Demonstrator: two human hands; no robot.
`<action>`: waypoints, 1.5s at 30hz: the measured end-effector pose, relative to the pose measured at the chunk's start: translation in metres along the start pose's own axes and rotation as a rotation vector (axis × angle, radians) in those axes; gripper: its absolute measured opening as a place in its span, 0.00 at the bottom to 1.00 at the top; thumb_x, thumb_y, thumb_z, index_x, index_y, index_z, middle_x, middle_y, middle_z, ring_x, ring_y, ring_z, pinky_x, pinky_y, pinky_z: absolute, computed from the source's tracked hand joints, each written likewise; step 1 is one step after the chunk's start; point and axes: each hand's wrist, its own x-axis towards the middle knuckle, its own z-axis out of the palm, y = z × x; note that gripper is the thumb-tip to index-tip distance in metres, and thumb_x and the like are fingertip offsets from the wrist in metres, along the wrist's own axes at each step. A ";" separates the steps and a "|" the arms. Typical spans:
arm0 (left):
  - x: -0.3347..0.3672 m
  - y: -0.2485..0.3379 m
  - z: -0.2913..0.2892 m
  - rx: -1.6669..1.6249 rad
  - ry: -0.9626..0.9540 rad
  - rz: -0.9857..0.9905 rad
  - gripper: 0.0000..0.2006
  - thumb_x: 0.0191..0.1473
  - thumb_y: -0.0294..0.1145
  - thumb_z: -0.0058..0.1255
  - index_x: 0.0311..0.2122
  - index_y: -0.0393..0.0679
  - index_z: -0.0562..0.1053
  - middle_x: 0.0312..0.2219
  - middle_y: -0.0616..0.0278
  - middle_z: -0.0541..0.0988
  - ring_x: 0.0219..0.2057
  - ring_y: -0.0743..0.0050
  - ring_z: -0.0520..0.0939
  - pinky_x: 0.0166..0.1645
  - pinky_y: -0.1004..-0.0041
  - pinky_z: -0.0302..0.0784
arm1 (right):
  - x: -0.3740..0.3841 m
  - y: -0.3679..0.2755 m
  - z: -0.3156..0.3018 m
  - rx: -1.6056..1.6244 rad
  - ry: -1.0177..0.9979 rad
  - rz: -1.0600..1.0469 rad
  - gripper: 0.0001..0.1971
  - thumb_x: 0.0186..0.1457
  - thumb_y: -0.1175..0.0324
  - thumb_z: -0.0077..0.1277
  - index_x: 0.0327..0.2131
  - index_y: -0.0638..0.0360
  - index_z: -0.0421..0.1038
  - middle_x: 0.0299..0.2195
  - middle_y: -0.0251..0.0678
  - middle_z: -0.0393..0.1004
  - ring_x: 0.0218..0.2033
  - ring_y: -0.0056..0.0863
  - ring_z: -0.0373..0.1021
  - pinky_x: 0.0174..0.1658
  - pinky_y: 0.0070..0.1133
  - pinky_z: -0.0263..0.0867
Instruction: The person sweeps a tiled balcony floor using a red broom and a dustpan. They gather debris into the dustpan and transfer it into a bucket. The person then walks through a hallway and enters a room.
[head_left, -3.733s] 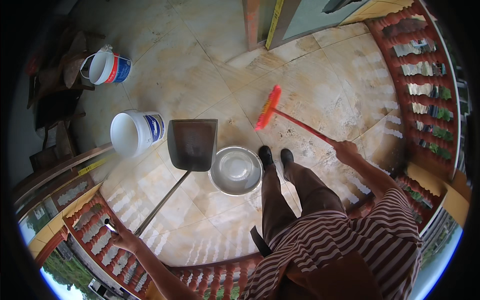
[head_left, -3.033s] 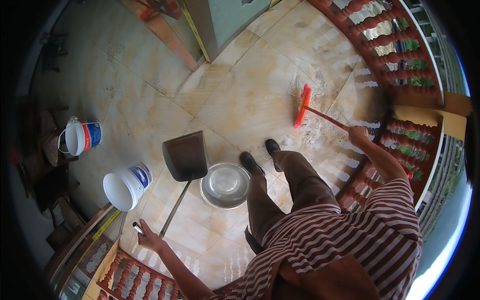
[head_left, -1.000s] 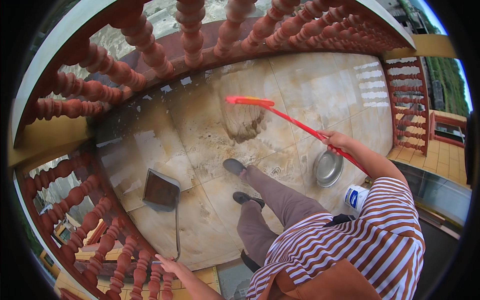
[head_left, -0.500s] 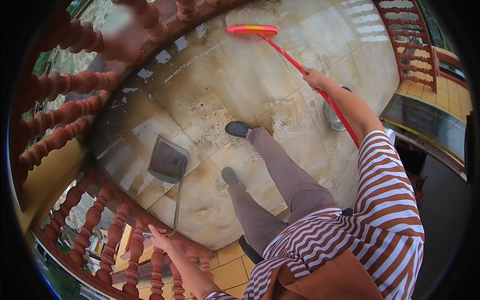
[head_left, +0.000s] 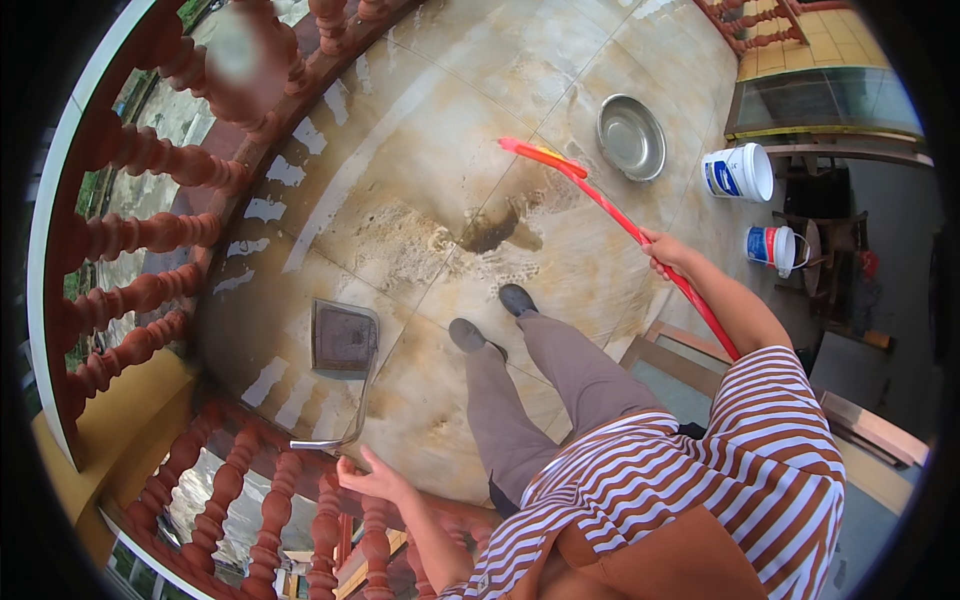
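Observation:
My right hand is closed round the red pole of a broom. Its red and yellow head points away from me, over the wet tiled floor. At the lower left my left hand is empty, fingers apart, just short of the bent metal handle of a long-handled dustpan. The dustpan's dark pan lies on the tiles, and its handle end reaches the red railing. Dirty, foamy water spreads between the broom head and my shoes.
Red baluster railings curve round the left and lower left. On the right stand a metal basin, a white bucket and a smaller white, blue and red bucket. A doorway with dark furniture lies beyond them.
My left hand has let go of the dustpan handle. The broom head has come nearer to me, and my feet are now closer together. The basin shows fully and the buckets have come into view.

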 end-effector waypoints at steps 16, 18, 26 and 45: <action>-0.155 0.275 -0.006 -0.970 -0.838 0.564 0.18 0.54 0.29 0.51 0.15 0.38 0.63 0.14 0.62 0.69 0.20 0.69 0.71 0.44 0.57 0.72 | -0.043 0.001 0.273 0.721 -0.252 -0.012 0.16 0.47 0.80 0.40 0.42 0.64 0.56 0.24 0.41 0.66 0.18 0.35 0.67 0.19 0.37 0.65; -0.172 0.305 -0.025 -0.761 -0.811 0.720 0.20 0.52 0.28 0.54 0.14 0.38 0.59 0.14 0.61 0.67 0.17 0.68 0.67 0.37 0.65 0.75 | -0.067 -0.006 0.256 0.797 -0.539 0.025 0.08 0.47 0.77 0.44 0.35 0.65 0.64 0.21 0.40 0.68 0.19 0.34 0.67 0.21 0.36 0.64; -0.283 0.364 -0.060 -0.994 -0.890 0.804 0.20 0.52 0.34 0.56 0.15 0.39 0.62 0.14 0.64 0.66 0.18 0.72 0.68 0.36 0.64 0.74 | -0.080 0.077 0.124 1.120 -0.691 -0.007 0.05 0.47 0.72 0.52 0.24 0.62 0.67 0.19 0.39 0.70 0.20 0.32 0.69 0.26 0.32 0.69; -0.097 0.370 0.013 -0.595 -1.026 0.704 0.16 0.46 0.20 0.54 0.13 0.37 0.61 0.11 0.64 0.64 0.16 0.72 0.65 0.33 0.71 0.70 | -0.006 -0.072 0.283 0.931 -0.652 0.178 0.07 0.40 0.73 0.44 0.14 0.55 0.59 0.14 0.35 0.62 0.15 0.30 0.62 0.18 0.30 0.58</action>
